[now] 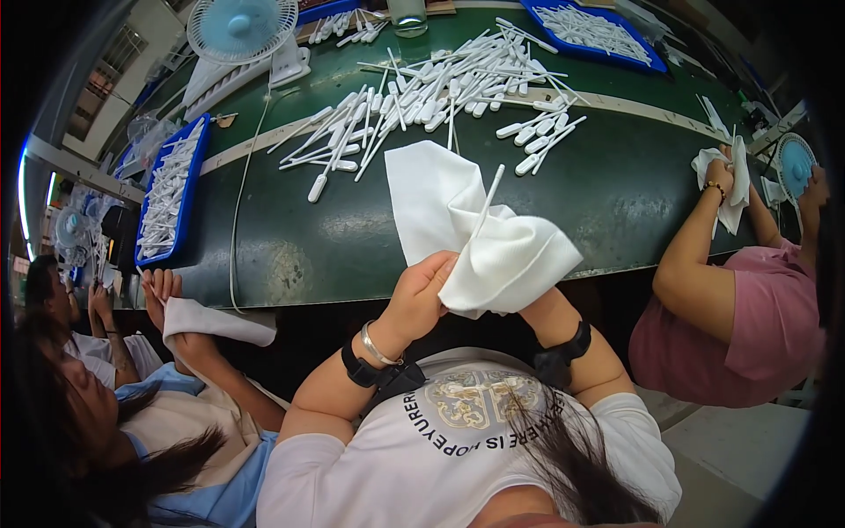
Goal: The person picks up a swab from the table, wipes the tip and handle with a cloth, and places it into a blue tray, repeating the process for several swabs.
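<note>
My left hand (417,297) is closed on a white cloth (519,260), its thumb pressed against the folds. From those folds a slim white plastic stick (489,199) points up and away; its lower end is hidden in the cloth. My right hand (544,310) is under the cloth's right side, and its fingers are covered. Beyond the cloth, a loose heap of white plastic sticks with thick rounded ends (431,97) lies on the green table (308,229). A few similar sticks (539,141) lie to the heap's right.
Blue trays full of white sticks stand at the left (195,176) and far right (656,63). A fan (242,26) stands at the far left, its cable (236,220) crossing the table. Co-workers sit on both sides, a pink sleeve (748,299) at right, hands holding white cloths.
</note>
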{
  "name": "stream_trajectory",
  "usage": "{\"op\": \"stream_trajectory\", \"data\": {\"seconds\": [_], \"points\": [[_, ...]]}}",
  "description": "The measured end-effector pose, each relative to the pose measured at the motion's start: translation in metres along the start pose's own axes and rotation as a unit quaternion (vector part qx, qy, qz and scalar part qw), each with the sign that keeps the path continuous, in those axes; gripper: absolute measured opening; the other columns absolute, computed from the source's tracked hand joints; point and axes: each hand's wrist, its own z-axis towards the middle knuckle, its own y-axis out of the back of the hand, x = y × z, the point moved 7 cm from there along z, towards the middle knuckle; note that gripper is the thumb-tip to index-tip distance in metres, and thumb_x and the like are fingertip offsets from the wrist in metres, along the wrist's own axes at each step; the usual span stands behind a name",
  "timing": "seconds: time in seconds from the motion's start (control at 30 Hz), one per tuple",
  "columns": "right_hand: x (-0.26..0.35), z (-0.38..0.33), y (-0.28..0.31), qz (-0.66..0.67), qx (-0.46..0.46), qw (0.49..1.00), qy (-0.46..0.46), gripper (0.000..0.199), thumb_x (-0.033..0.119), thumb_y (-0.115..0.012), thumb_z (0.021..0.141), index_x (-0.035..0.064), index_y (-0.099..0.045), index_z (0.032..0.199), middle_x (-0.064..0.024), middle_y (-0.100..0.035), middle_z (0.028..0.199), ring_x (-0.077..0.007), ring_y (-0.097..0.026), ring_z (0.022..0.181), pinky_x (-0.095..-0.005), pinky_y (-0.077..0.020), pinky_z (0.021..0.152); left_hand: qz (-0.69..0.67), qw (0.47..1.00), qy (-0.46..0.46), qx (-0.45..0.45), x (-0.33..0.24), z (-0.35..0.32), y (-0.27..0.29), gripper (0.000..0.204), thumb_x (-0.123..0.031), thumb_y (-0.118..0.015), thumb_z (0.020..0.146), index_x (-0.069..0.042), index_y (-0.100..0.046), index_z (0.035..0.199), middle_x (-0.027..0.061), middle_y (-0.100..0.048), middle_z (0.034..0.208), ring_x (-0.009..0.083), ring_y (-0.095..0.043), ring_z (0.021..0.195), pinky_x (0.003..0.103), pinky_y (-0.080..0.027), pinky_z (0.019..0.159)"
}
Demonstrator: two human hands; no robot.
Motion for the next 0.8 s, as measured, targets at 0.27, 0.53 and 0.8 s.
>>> {"op": "stream_trajectory", "data": {"seconds": [0.27,0.53,0.8], "points": [[-0.034,-0.022,0.005,-0.321,-0.125,0.901,0.263,0.039,0.021,-0.048,0.086,0.0063,-0.039,0.121,-0.0086,-0.049,0.114,-0.0185,-0.049,0.103,-0.0318,-0.0415,0.089,0.054,0.998,-0.043,0.001,-0.002,0.0,0.0,0.027,-0.021,-0.037,0.093,-0.001,-0.054,0.098,-0.004,-0.046,0.061,0.0023,-0.038,0.051,0.016,-0.03,0.045],[-0.003,-0.011,-0.011,-0.053,0.019,0.998,0.008,0.042,0.023,-0.057,0.08,0.0052,-0.044,0.117,-0.0098,-0.049,0.114,-0.0178,-0.05,0.103,-0.03,-0.0432,0.086,0.02,0.992,-0.12,-0.021,-0.003,0.003,0.002,0.027,-0.022,-0.038,0.092,0.0,-0.054,0.097,-0.0029,-0.046,0.061,0.0029,-0.038,0.049,0.016,-0.03,0.043],[0.006,0.008,0.029,0.069,-0.117,0.989,0.052,0.042,0.015,-0.061,0.078,0.0038,-0.045,0.115,-0.0097,-0.052,0.11,-0.0184,-0.053,0.097,-0.031,-0.0449,0.082,-0.049,0.992,-0.013,0.115,0.002,0.003,0.0,0.028,-0.026,-0.04,0.091,-0.001,-0.053,0.094,-0.0021,-0.047,0.06,0.0031,-0.039,0.05,0.015,-0.03,0.043]]}}
